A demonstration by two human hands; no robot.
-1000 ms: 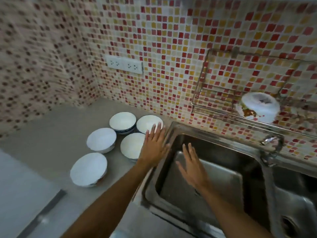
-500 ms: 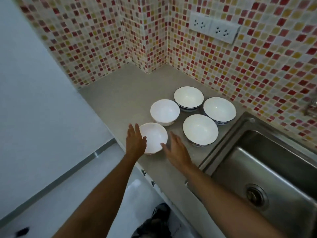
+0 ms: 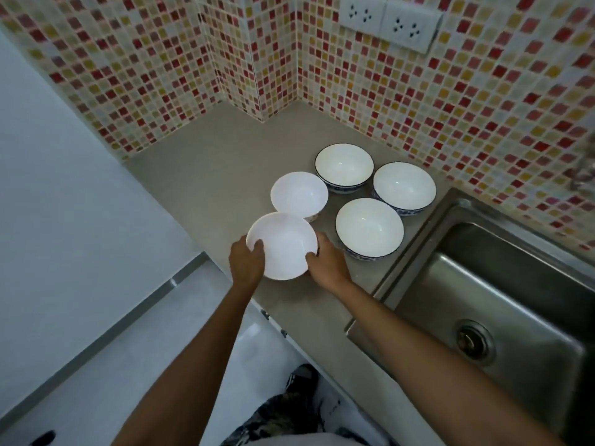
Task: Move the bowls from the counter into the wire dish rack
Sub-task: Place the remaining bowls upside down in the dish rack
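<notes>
5 white bowls stand on the grey worktop (image 3: 199,175), in the corner formed by the mosaic-tiled walls (image 3: 483,101). The nearest bowl (image 3: 282,245) sits at the near edge of the group and is gripped from both sides. The left hand (image 3: 246,263) clasps its left rim, thumb hooked over the edge into the bowl, fingers (image 3: 257,246) curled around the outside. The right hand (image 3: 328,262) closes on the right rim, fingers wrapped against the outer wall (whether the bowl is lifted clear of the worktop cannot be told).

Just beyond it, and partly overlapped by its far rim, stands a second plain white bowl (image 3: 299,194). To the right stand 3 bowls with dark blue rims: a near one (image 3: 369,227) just beside the right hand, a far-left one (image 3: 344,168) and a far-right one (image 3: 404,187). These 3 stand close together.

A stainless steel sink (image 3: 502,304) is set into the worktop at the right, its drain (image 3: 471,341) visible. A double wall socket (image 3: 391,22) is mounted on the tiles at the far right.
</notes>
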